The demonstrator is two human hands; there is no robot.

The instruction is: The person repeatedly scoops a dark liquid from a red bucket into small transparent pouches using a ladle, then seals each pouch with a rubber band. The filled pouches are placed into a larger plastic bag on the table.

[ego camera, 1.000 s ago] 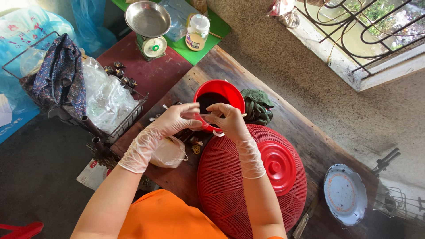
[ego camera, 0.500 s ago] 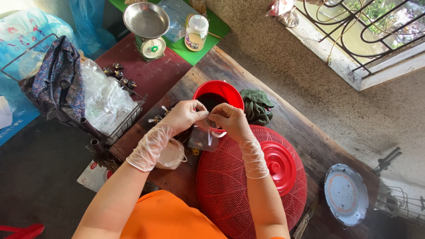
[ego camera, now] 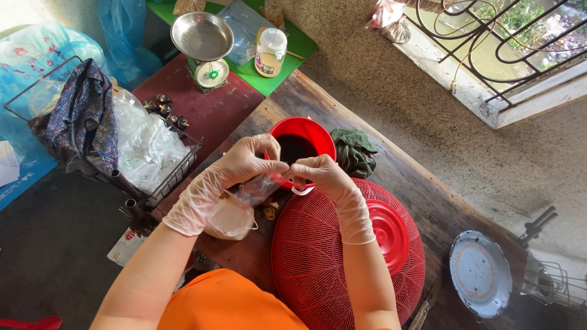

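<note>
head view: gloved hands [ego camera: 287, 168] pinch small plastic bag [ego camera: 260, 186]; red bowl [ego camera: 318, 137] behind.

Small clear plastic bag [ego camera: 260, 186]: crumpled, reddish-tinted, held up off the wooden table [ego camera: 391, 165] and pinched at its top. Red bowl [ego camera: 304, 146] just behind it: round, upright, dark contents inside, standing mid-table close to the left edge.
</note>
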